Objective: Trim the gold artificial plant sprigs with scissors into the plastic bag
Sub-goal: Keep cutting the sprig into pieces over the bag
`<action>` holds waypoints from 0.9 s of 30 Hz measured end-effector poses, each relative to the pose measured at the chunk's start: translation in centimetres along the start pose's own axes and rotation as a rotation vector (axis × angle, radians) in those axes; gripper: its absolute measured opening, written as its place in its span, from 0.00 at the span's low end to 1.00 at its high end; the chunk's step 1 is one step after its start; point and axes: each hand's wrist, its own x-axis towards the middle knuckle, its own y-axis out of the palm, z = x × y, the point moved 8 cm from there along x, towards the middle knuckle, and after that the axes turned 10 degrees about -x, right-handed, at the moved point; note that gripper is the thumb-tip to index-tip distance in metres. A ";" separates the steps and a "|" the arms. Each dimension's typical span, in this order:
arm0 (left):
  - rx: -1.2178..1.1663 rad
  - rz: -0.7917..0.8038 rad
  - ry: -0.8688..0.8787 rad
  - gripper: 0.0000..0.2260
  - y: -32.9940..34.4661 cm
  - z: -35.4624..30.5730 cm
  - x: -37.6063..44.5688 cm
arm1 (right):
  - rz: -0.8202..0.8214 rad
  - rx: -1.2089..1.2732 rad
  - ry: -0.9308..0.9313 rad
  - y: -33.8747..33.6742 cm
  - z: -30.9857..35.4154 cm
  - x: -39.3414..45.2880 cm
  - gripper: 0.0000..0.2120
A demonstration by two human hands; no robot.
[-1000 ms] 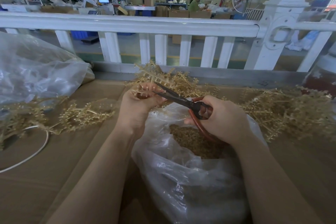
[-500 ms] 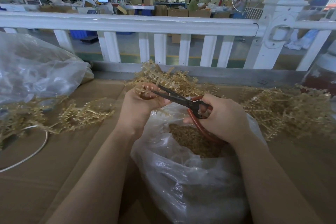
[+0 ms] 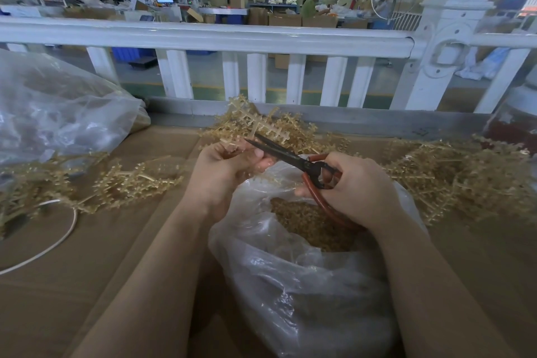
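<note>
The left hand (image 3: 223,166) pinches a gold sprig (image 3: 255,125). The right hand (image 3: 354,189) grips the scissors (image 3: 279,151) above the plastic bag (image 3: 305,285).

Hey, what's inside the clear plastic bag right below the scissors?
The clear plastic bag holds a heap of small gold trimmed plant pieces. The right hand and crumpled plastic cover part of the heap, so its depth is hidden.

Sprig (image 3: 255,125) base hidden in left hand (image 3: 223,171).
</note>
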 end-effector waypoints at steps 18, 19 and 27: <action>0.049 -0.211 -0.004 0.06 -2.4 0.2 0.3 | -0.009 -0.067 -0.020 -0.7 0.5 -0.4 0.33; 0.096 -0.181 -0.004 0.07 -2.0 0.3 0.3 | -0.010 -0.064 -0.018 -0.7 0.6 -0.4 0.32; 0.140 -0.032 -0.041 0.04 -0.4 0.6 0.1 | 0.014 -0.042 -0.007 -0.4 0.5 -0.3 0.28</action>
